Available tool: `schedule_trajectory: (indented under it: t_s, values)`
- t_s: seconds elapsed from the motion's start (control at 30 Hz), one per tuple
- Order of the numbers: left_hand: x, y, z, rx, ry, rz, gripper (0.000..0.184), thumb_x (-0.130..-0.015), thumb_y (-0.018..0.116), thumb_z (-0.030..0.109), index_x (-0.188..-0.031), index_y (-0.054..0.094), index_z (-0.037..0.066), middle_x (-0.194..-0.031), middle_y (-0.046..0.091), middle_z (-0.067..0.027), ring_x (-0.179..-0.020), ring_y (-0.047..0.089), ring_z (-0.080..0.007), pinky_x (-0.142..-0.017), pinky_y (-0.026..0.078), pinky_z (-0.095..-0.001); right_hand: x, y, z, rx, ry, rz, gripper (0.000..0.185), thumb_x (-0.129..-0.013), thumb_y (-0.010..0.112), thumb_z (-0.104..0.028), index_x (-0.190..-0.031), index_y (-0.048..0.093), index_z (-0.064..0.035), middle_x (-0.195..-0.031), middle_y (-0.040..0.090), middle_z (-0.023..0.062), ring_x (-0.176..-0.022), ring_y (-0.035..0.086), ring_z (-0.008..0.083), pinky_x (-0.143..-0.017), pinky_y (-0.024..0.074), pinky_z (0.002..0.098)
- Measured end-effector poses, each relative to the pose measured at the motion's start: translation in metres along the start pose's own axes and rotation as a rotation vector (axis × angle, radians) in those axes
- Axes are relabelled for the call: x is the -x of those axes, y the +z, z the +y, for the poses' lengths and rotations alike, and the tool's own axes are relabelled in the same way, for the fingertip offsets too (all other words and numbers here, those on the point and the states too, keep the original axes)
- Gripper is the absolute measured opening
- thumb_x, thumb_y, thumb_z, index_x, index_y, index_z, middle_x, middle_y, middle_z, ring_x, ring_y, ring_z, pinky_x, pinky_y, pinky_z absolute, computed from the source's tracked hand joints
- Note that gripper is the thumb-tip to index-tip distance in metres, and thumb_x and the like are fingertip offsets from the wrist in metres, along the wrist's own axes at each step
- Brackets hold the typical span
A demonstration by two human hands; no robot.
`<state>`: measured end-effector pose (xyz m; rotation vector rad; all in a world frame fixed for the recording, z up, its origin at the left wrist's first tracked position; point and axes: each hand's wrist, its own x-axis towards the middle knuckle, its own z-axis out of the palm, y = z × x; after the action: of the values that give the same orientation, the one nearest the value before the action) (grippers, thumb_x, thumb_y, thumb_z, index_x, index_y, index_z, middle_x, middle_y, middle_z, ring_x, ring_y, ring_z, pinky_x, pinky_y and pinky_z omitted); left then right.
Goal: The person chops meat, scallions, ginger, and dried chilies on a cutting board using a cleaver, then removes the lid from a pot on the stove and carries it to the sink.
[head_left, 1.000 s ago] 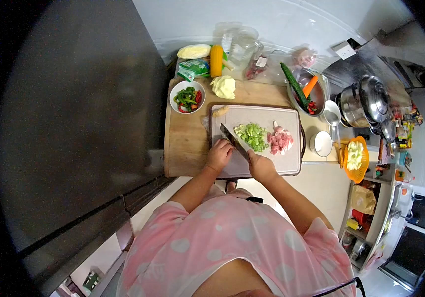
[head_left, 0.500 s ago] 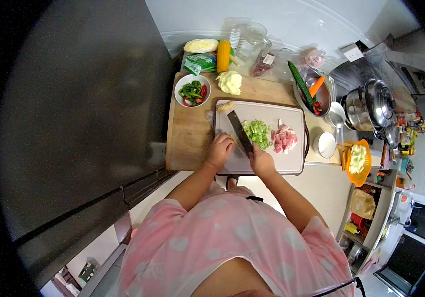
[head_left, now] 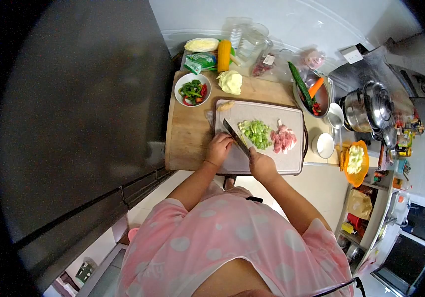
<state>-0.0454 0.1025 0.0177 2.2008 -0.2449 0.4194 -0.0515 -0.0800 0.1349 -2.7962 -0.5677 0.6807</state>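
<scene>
My right hand (head_left: 263, 165) is closed around the handle of a kitchen knife (head_left: 236, 136). The dark blade slants across the cutting board (head_left: 287, 161), its tip toward the far left. Just left of the blade, my left hand (head_left: 218, 149) rests on the board with curled fingers; whatever is under them is too small to make out. Chopped green vegetable pieces (head_left: 256, 134) lie in a heap right of the blade. Farther right on the board is a pile of cut pink meat (head_left: 284, 139). A piece of ginger (head_left: 226, 106) sits near the board's far left corner.
A white bowl (head_left: 177, 94) of cut green and red peppers stands behind left, near a cabbage piece (head_left: 230, 82) and corn (head_left: 224, 55). At the right are a metal bowl (head_left: 325, 106) with cucumber and carrot, a white bowl (head_left: 316, 145), an orange basket (head_left: 363, 175) and a pot (head_left: 355, 110).
The blade's tip has shifted left and slightly nearer me, and the blade now appears narrower, turned more edge-on. My left hand stays almost where it was.
</scene>
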Motion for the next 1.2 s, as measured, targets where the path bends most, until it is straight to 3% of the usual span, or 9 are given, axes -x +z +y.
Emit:
schedule_trajectory:
  t_s: [0.07, 0.27, 0.4, 0.5, 0.6, 0.9, 1.1, 1.2]
  values:
    - [0.0, -0.001, 0.001, -0.039, 0.002, 0.002, 0.011, -0.074, 0.064, 0.004, -0.085, 0.065, 0.004, -0.092, 0.061, -0.0097, -0.091, 0.057, -0.0307, -0.08, 0.048, -0.04, -0.003, 0.002, -0.004, 0.005, 0.009, -0.015, 0.026, -0.085, 0.044, -0.008, -0.109, 0.046, -0.0016, -0.083, 0.064, 0.0202, -0.073, 0.065, 0.0363, -0.065, 0.0527, 0.0455]
    - [0.003, 0.0, -0.002, -0.076, -0.015, -0.027, 0.012, -0.075, 0.064, 0.007, -0.086, 0.065, 0.004, -0.094, 0.06, -0.0102, -0.09, 0.056, -0.0318, -0.08, 0.048, -0.0404, -0.016, 0.036, 0.006, -0.079, -0.066, 0.209, 0.025, -0.086, 0.05, -0.013, -0.109, 0.045, -0.0026, -0.074, 0.063, 0.0226, -0.067, 0.063, 0.0405, -0.059, 0.0494, 0.0498]
    - [0.001, -0.005, 0.001, -0.036, -0.011, -0.041, 0.012, -0.075, 0.063, 0.008, -0.087, 0.065, 0.004, -0.094, 0.06, -0.0105, -0.09, 0.055, -0.0325, -0.079, 0.047, -0.0411, -0.015, 0.019, 0.008, -0.18, 0.011, 0.171, 0.026, -0.088, 0.053, -0.02, -0.105, 0.045, -0.0022, -0.072, 0.062, 0.0247, -0.068, 0.061, 0.0432, -0.061, 0.0476, 0.0518]
    - [0.003, 0.002, -0.005, -0.033, -0.015, -0.001, 0.012, -0.073, 0.066, 0.008, -0.085, 0.066, 0.007, -0.093, 0.061, -0.01, -0.089, 0.056, -0.0322, -0.08, 0.047, -0.043, -0.008, 0.004, 0.004, -0.113, 0.031, 0.089, 0.019, -0.087, 0.045, -0.012, -0.103, 0.046, -0.0038, -0.076, 0.064, 0.0222, -0.07, 0.064, 0.0404, -0.062, 0.0502, 0.0499]
    - [0.002, -0.001, -0.002, 0.008, -0.064, -0.03, 0.011, -0.073, 0.066, 0.008, -0.085, 0.065, 0.007, -0.092, 0.061, -0.0096, -0.09, 0.056, -0.032, -0.079, 0.047, -0.0425, -0.003, 0.003, 0.004, -0.072, -0.005, 0.052, 0.019, -0.087, 0.045, -0.013, -0.104, 0.046, -0.0039, -0.076, 0.064, 0.0215, -0.069, 0.064, 0.0402, -0.062, 0.0504, 0.0496]
    - [0.001, -0.005, 0.001, -0.099, -0.033, -0.045, 0.01, -0.074, 0.064, 0.006, -0.084, 0.063, 0.005, -0.091, 0.06, -0.0097, -0.091, 0.055, -0.0318, -0.081, 0.047, -0.0412, -0.014, 0.027, 0.001, -0.092, -0.031, 0.119, 0.028, -0.084, 0.049, -0.01, -0.11, 0.047, -0.0017, -0.074, 0.063, 0.0227, -0.07, 0.062, 0.0411, -0.062, 0.0494, 0.0503]
    - [0.002, 0.0, -0.005, -0.008, -0.028, -0.017, 0.009, -0.072, 0.064, 0.005, -0.081, 0.062, 0.005, -0.09, 0.06, -0.0103, -0.091, 0.055, -0.0317, -0.08, 0.047, -0.0411, -0.014, 0.015, 0.011, -0.221, 0.036, 0.13, 0.034, -0.086, 0.053, -0.017, -0.116, 0.047, -0.0018, -0.076, 0.062, 0.0257, -0.071, 0.062, 0.0427, -0.064, 0.0479, 0.0514]
    - [0.004, 0.004, -0.01, -0.005, 0.009, 0.003, 0.009, -0.072, 0.063, 0.003, -0.081, 0.061, 0.005, -0.09, 0.06, -0.0105, -0.09, 0.055, -0.0317, -0.08, 0.046, -0.0406, -0.009, 0.01, 0.012, -0.155, 0.002, 0.102, 0.028, -0.087, 0.053, -0.017, -0.11, 0.047, -0.0026, -0.075, 0.062, 0.025, -0.071, 0.062, 0.0422, -0.063, 0.0475, 0.0515]
